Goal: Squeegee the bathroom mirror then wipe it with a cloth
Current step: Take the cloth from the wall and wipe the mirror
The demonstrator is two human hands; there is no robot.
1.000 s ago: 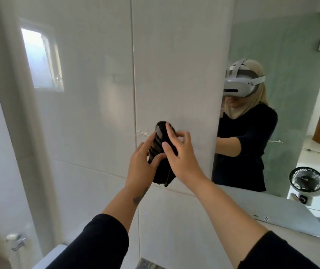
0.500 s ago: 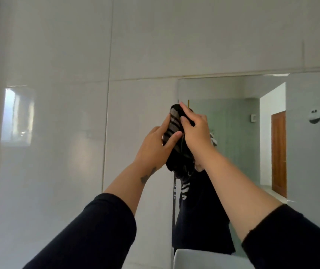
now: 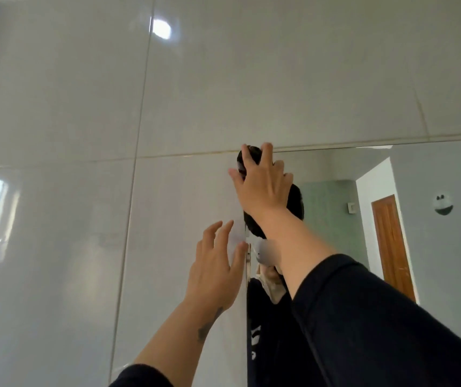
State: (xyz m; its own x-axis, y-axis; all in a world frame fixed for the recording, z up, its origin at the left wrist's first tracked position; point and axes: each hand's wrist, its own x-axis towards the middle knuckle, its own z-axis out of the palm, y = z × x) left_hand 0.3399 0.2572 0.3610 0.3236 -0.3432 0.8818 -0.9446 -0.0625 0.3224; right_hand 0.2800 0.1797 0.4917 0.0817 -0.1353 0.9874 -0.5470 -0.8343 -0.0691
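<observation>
Mirror [image 3: 335,169] cleaning has reached the wiping stage: a second ago you held the dark cloth [image 3: 251,155] in both hands against the tiled wall [image 3: 84,107], and now your right hand [image 3: 263,188] alone presses it flat onto the glass at the top left corner. No squeegee is in view, so that part looks finished. Your right arm reaches up and forward, fingers spread over the bunched cloth, grip clamped on it, palm toward the glass. Your left hand [image 3: 215,269] has let go; it hovers lower, beside the mirror's left edge, fingers apart and empty, close to the wall.
</observation>
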